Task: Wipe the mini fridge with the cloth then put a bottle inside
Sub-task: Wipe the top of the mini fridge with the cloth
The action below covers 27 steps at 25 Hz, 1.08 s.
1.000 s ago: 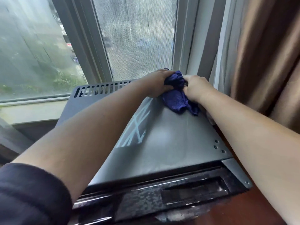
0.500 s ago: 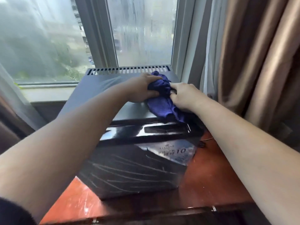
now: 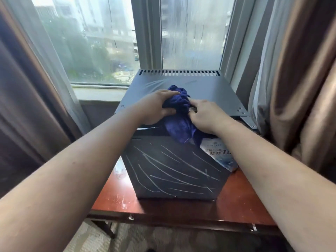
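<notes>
A dark grey mini fridge [image 3: 174, 166] stands on a reddish wooden table [image 3: 241, 200], its door shut and marked with white chalk-like streaks. A bunched dark blue cloth [image 3: 179, 113] lies over the front edge of the fridge's top and hangs down onto the door. My left hand [image 3: 156, 108] grips the cloth from the left and my right hand [image 3: 205, 115] grips it from the right. No bottle is in view.
A window [image 3: 109, 42] and its sill sit right behind the fridge. Brown curtains [image 3: 300, 79] hang close on the right, and another hangs at the far left. A sticker [image 3: 220, 155] is on the door's upper right. Patterned carpet shows below the table's front edge.
Both hands have drawn the cloth from the back right of the fridge's top to its front edge. The view has pulled back, so the chalk-marked door and table now show.
</notes>
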Available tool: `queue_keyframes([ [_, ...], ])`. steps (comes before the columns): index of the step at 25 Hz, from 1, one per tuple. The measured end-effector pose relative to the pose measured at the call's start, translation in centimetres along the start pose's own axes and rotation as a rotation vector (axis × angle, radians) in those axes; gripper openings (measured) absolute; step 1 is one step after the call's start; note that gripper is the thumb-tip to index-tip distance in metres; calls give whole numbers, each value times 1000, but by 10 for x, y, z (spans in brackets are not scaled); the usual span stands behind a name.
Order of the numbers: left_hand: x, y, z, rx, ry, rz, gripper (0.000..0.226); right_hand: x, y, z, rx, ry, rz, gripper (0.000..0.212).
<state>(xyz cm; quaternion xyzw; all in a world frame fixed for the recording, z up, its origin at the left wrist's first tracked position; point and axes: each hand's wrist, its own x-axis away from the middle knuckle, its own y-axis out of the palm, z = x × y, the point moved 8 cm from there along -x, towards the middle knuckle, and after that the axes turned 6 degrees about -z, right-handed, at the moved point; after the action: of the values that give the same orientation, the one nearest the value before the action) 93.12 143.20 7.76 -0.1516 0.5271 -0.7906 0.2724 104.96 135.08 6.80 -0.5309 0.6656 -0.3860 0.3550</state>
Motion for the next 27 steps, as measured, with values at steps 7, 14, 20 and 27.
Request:
queue_keyframes([
  [7, 9, -52, -100, -27, -99, 33, 71, -75, 24, -75, -145, -144, -71, 46],
  [14, -18, -82, -170, 282, 60, 56, 59, -166, 80, -121, 115, -176, -99, 93],
  [20, -91, -90, -205, 396, 84, 128, 56, -249, 53, -81, 109, -44, -8, 73],
  [27, -140, -87, -169, 311, 214, 75, 38, -192, -38, 75, 130, 351, 213, 67],
])
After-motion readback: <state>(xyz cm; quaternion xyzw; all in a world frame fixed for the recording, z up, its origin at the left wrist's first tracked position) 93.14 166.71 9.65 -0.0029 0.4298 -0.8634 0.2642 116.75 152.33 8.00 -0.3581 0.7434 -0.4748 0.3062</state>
